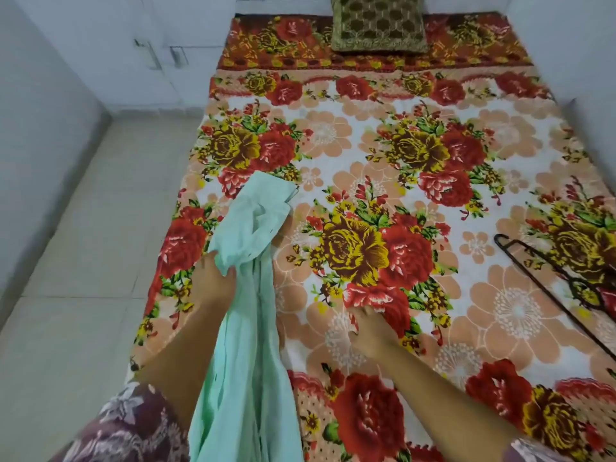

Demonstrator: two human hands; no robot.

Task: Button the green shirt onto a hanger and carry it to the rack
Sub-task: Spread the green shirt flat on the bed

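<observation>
Left hand (pixel 213 281) grips the green shirt (pixel 246 328), fist closed round bunched fabric about midway up the garment. The top part flops forward onto the bed near its left edge. The rest hangs down toward the camera, between the two forearms.

Right hand (pixel 366 328) is down on the floral blanket (pixel 433 138) with fingers bent into the fabric. Can't tell whether it pinches the blanket or only presses on it. It is apart from the shirt.

Hanger (pixel 546 283): dark wire, lying flat on the blanket at the right, running diagonally out of view at the right edge. Well apart from both hands and from the shirt. Only blanket lies between the right hand and the hanger.

Other items:
- Green-gold cushion (pixel 378 23) is at the far end of the bed against the wall, well away from the hands.
- The patterned sleeve (pixel 133 428) on the left arm sits just beside the hanging shirt.

Edges and room:
- The bed's left edge drops to the tiled floor (pixel 83 245), just left of the left hand.
- That floor strip is bounded by the left wall (pixel 40 111) and the white cupboard doors (pixel 160 55) at the far end.
- The middle of the bed is open blanket.
- The bed's right edge is out of view.
</observation>
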